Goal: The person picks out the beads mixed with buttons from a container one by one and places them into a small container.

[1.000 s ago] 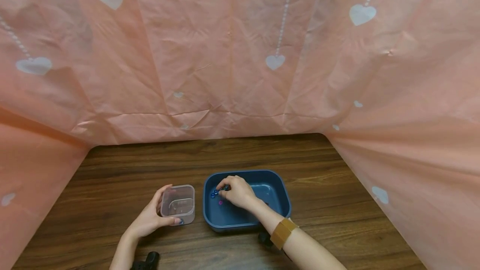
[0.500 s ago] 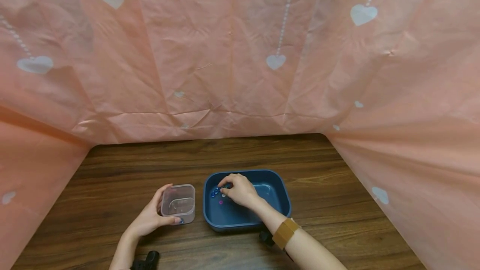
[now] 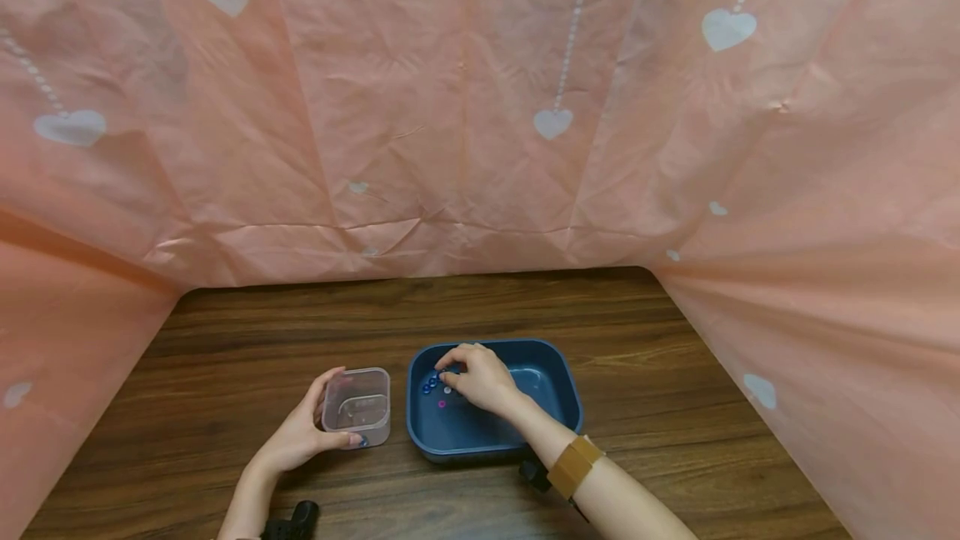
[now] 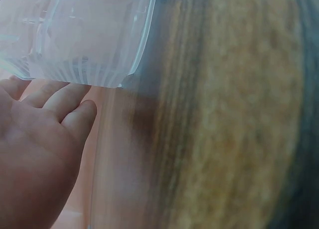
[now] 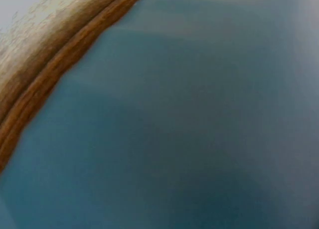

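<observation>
Along the bottom edge of the head view, left of centre, a black wrist camera sits by one wrist; another black device shows right of centre, beside a forearm's tan band.

Farther up, at lower left of centre, the left hand holds a clear square container from its left side, thumb bent across the near wall and fingers curled along the left wall. The left wrist view shows several of those fingers close together just below the container.

Just right of it, at lower centre, stands a blue tray. Over its left half is the right hand, thumb and index finger bent toward each other; whether they pinch a bead cannot be told. By the fingertips, on the tray's left part, lie small blue beads, a white bead and, slightly nearer, a pink bead. The right wrist view is mostly a blurred blue surface, with brown at upper left.

Beyond both vessels the dark wooden table reaches a pink curtain with white hearts, filling the upper frame.
</observation>
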`<state>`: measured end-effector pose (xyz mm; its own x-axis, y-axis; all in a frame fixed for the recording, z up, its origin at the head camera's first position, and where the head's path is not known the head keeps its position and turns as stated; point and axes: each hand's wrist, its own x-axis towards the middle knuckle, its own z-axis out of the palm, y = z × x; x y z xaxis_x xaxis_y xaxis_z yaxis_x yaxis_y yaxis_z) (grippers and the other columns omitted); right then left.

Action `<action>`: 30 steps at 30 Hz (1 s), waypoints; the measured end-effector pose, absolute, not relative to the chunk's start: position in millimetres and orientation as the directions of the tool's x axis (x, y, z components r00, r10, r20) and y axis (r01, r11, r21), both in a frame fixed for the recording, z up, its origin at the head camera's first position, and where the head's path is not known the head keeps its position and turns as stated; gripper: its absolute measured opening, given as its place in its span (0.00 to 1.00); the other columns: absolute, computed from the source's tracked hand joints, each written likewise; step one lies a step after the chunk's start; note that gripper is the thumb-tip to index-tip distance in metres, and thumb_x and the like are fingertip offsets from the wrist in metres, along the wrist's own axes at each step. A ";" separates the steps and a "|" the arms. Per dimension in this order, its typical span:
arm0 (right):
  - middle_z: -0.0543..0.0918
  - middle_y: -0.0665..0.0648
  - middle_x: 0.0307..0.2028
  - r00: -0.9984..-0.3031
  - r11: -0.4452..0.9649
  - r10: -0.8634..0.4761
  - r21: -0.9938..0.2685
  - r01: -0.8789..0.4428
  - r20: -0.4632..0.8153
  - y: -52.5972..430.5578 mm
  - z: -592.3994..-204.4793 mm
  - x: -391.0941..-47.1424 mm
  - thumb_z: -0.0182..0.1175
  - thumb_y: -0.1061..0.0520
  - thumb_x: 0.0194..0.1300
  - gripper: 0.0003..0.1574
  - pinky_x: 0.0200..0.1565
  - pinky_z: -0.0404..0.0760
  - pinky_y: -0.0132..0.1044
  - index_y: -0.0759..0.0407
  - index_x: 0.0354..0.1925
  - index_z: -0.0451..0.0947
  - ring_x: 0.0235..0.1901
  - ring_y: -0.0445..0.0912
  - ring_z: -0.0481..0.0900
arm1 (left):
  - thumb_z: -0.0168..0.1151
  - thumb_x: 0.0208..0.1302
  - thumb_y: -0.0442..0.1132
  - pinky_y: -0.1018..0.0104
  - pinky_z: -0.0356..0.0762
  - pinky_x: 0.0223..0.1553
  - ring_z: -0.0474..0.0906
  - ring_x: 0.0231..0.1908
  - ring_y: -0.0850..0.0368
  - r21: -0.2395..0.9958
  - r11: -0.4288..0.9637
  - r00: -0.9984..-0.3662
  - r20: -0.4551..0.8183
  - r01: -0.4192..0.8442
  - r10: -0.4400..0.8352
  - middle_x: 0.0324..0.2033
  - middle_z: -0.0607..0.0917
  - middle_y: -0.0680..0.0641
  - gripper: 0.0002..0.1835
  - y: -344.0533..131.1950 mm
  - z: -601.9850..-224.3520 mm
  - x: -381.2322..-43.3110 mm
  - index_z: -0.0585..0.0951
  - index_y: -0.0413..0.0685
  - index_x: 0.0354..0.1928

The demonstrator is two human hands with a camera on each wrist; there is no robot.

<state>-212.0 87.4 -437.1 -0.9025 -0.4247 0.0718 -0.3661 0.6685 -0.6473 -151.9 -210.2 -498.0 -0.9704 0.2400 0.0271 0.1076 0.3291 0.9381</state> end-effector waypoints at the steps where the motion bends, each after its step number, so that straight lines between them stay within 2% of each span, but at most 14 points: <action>1: 0.83 0.49 0.39 -0.902 0.670 -0.424 -0.645 -0.368 0.074 87.3 -436.5 -211.6 0.65 0.56 0.64 0.09 0.30 0.71 0.34 0.52 0.44 0.86 0.35 0.42 0.72 | 0.78 0.47 0.34 0.56 0.70 0.53 0.68 0.61 0.35 0.938 0.330 -0.970 0.028 0.109 0.240 0.67 0.65 0.32 0.55 -210.2 -498.0 -152.0 0.52 0.42 0.73; 11: 0.82 0.47 0.37 -0.893 0.655 -0.439 -0.645 -0.393 0.098 85.4 -430.6 -206.8 0.66 0.56 0.64 0.09 0.28 0.71 0.33 0.53 0.44 0.86 0.33 0.41 0.73 | 0.78 0.47 0.34 0.61 0.71 0.51 0.69 0.60 0.35 0.940 0.322 -0.969 0.037 0.118 0.245 0.67 0.65 0.32 0.55 -210.7 -498.5 -152.1 0.52 0.41 0.73; 16: 0.83 0.48 0.40 -0.889 0.653 -0.443 -0.637 -0.410 0.118 84.8 -428.3 -206.0 0.66 0.55 0.64 0.09 0.29 0.71 0.33 0.52 0.43 0.86 0.33 0.40 0.72 | 0.78 0.47 0.34 0.63 0.71 0.51 0.68 0.61 0.34 0.940 0.318 -0.968 0.044 0.124 0.247 0.67 0.65 0.31 0.55 -210.9 -498.5 -151.7 0.52 0.41 0.73; 25: 0.84 0.48 0.43 -0.884 0.649 -0.449 -0.631 -0.424 0.132 84.5 -424.5 -203.9 0.65 0.55 0.64 0.09 0.35 0.72 0.35 0.51 0.43 0.86 0.40 0.48 0.77 | 0.78 0.47 0.34 0.62 0.71 0.51 0.68 0.61 0.34 0.938 0.324 -0.968 0.043 0.124 0.248 0.67 0.65 0.31 0.55 -211.0 -498.7 -151.7 0.52 0.41 0.72; 30: 0.84 0.49 0.43 -0.883 0.638 -0.448 -0.642 -0.424 0.138 83.4 -420.1 -203.1 0.65 0.55 0.64 0.09 0.35 0.72 0.35 0.51 0.43 0.87 0.41 0.50 0.76 | 0.77 0.47 0.33 0.62 0.71 0.51 0.69 0.60 0.34 0.941 0.317 -0.968 0.040 0.121 0.250 0.67 0.64 0.31 0.55 -210.6 -497.8 -151.5 0.52 0.40 0.73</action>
<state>-203.1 83.4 -420.1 -0.8831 -0.4484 0.1377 -0.4243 0.6385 -0.6421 -151.5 -210.6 -497.8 -0.9675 0.2495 0.0401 0.1207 0.3169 0.9408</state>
